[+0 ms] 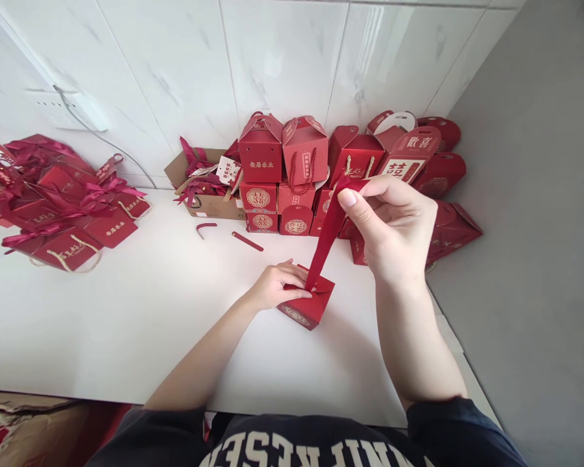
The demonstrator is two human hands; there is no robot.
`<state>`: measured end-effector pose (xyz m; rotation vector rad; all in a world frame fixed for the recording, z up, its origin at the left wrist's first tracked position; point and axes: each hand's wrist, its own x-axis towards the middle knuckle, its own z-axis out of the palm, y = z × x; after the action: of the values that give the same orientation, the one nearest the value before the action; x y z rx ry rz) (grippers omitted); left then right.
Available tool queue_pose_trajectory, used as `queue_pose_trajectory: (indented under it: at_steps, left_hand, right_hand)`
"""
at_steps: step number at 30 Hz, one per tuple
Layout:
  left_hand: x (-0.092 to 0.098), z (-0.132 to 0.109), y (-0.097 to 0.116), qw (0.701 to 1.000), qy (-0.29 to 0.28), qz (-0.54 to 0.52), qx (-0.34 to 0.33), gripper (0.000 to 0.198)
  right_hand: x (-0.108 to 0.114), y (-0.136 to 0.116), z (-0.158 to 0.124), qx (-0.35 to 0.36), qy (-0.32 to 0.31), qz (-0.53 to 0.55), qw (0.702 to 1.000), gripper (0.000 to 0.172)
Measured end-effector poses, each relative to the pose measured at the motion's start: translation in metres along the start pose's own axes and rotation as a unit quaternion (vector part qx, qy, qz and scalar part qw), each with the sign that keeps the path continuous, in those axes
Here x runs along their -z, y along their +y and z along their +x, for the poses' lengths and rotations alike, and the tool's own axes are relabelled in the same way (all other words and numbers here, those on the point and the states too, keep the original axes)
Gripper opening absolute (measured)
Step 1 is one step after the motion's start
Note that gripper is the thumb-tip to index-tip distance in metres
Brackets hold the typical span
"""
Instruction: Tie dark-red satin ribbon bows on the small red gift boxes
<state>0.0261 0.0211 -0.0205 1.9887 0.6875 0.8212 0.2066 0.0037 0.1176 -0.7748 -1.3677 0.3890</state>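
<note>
A small red gift box (317,314) with a gold emblem on its side sits on the white table in front of me. My left hand (283,285) holds it from the left, thumb along the near top edge and fingers over the far side. From the top of the box a red ribbon (325,243) rises, pulled taut and slanting to the right. Its upper end is pinched between thumb and fingers of my right hand (394,217), raised well above the box.
Red gift boxes (260,155) stand stacked along the tiled wall. Beside them a cardboard box (214,206) holds ribbons and tags. Finished-looking boxes with bows (78,220) cluster at the left. Two dark red strips (247,241) lie on the white table (175,324). A grey panel (530,227) bounds the right.
</note>
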Motion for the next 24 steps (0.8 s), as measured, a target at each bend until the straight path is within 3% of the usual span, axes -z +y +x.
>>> queue_pose_trajectory:
  at_steps: [5,12,16,18,19,22,24]
  left_hand:
    - [0.003,0.000,0.003,1.000,-0.022,0.006,-0.001,0.013]
    - [0.030,0.006,0.011,0.996,-0.088,-0.008,-0.006,0.009]
    - [0.032,0.002,0.003,0.993,-0.098,-0.055,0.035,0.014]
    - [0.030,0.000,-0.001,0.992,-0.088,-0.076,0.048,0.017]
    - [0.028,-0.001,-0.002,0.992,-0.085,-0.075,0.047,0.018]
    - [0.025,-0.003,-0.003,0.994,-0.097,-0.032,0.029,0.017]
    - [0.025,-0.003,-0.003,0.994,-0.105,-0.008,0.019,0.017]
  right_hand:
    - [-0.001,-0.001,-0.001,0.001,-0.008,0.006,1.000,0.019]
    - [-0.001,-0.008,0.001,-0.009,-0.005,-0.001,1.000,0.021]
    - [-0.010,0.037,0.001,-0.104,-0.075,0.064,0.990,0.025]
    - [-0.013,0.066,-0.007,-0.161,-0.117,0.045,0.979,0.038]
    - [-0.014,0.078,-0.015,-0.187,-0.134,0.003,0.973,0.045]
    - [-0.006,0.097,-0.051,-0.236,-0.229,-0.088,0.940,0.030]
    - [0.004,0.096,-0.079,-0.238,-0.252,-0.107,0.932,0.040]
